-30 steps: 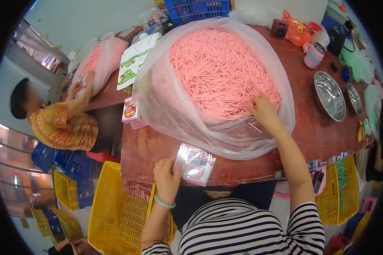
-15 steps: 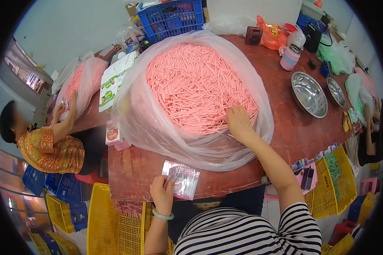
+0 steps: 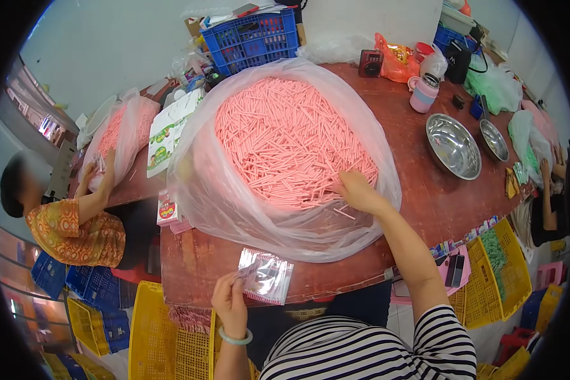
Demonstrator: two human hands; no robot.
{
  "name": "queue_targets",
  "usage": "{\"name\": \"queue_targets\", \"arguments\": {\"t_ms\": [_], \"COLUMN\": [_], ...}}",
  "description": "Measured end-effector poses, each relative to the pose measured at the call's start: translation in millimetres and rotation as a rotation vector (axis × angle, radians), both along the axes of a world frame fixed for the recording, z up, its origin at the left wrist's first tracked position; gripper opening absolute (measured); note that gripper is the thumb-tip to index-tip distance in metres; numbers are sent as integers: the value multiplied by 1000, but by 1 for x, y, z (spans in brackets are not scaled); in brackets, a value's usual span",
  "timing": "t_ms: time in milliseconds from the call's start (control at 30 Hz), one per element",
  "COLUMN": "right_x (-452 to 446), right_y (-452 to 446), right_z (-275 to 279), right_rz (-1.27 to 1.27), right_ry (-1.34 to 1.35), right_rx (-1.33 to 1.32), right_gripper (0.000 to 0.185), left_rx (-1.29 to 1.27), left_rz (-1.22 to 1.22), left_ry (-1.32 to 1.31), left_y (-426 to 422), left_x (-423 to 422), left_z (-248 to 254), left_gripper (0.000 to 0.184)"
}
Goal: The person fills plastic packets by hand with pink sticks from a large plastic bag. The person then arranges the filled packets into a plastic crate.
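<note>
A large translucent plastic bag, spread open on the table, holds a heap of thin pink sticks. At the heap's front right edge, my right hand has its fingers closed on some of the sticks; its fingertips are partly hidden among them. A couple of loose sticks lie on the bag film just below that hand. Close to the table's front edge, clear printed sachets lie flat, overlapping. My left hand, wearing a pale bangle, pinches the left edge of a sachet between thumb and fingers.
A steel bowl, a ladle and a pink flask stand to the right. Behind the bag is a blue crate. Yellow baskets flank me below the table. Another person handles pink sticks at left; someone else works far right.
My left hand has drawn slightly left and down, with the sachet edge lifted. My right hand stays at the heap's edge, fingers shifted a little. The whole view has tilted slightly.
</note>
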State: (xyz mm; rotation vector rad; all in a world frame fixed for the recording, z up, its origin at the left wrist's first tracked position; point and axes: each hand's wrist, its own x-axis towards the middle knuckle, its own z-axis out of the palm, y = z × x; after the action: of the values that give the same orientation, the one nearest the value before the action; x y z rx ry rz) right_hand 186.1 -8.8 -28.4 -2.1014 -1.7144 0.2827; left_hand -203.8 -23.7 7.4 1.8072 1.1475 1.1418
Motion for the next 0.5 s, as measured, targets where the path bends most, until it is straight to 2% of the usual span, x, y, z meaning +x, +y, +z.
{"name": "queue_targets", "arguments": {"t_ms": [33,67,100,133,167,200,233,267,300,367,433,500], "right_x": [5,9,12,15,25,28,30,32,32,28,29,24], "right_y": [-2,-7,-12,-16,-16,-20,-24,-26,-28,-31,-33,-33], "right_z": [6,12,23,29,7,11,17,21,20,12,6,7], "right_rz": [13,8,-26,-60,-52,-57,-53,-47,-49,-30,-35,7], "right_ry": [104,103,370,637,854,852,1112,1371,1368,1629,1708,1884], "right_rx": [-53,-52,-74,-94,2,6,-41,-88,-83,-66,-73,-38], "right_gripper": [21,21,21,20,19,19,16,13,13,10,12,14], "left_rx": [1,-288,-578,-725,-829,-935,-1026,-1081,-1136,-1155,-1182,-1205], "left_rz": [-5,-92,-179,-266,-310,-355,-393,-424,-455,-480,-545,-485], "left_ry": [-1,-201,-400,-525,-584,-642,-678,-719,-759,-741,-714,-676], "left_y": [0,-2,-3,-2,-1,0,1,2,2,3,3,4], "left_x": [1,0,2,6,11,17,26,35,44,61,78,89], "left_z": [4,12,21,24,24,25,26,27,28,24,28,26], "left_gripper": [13,14,15,19,20,22,25,26,27,25,20,23]}}
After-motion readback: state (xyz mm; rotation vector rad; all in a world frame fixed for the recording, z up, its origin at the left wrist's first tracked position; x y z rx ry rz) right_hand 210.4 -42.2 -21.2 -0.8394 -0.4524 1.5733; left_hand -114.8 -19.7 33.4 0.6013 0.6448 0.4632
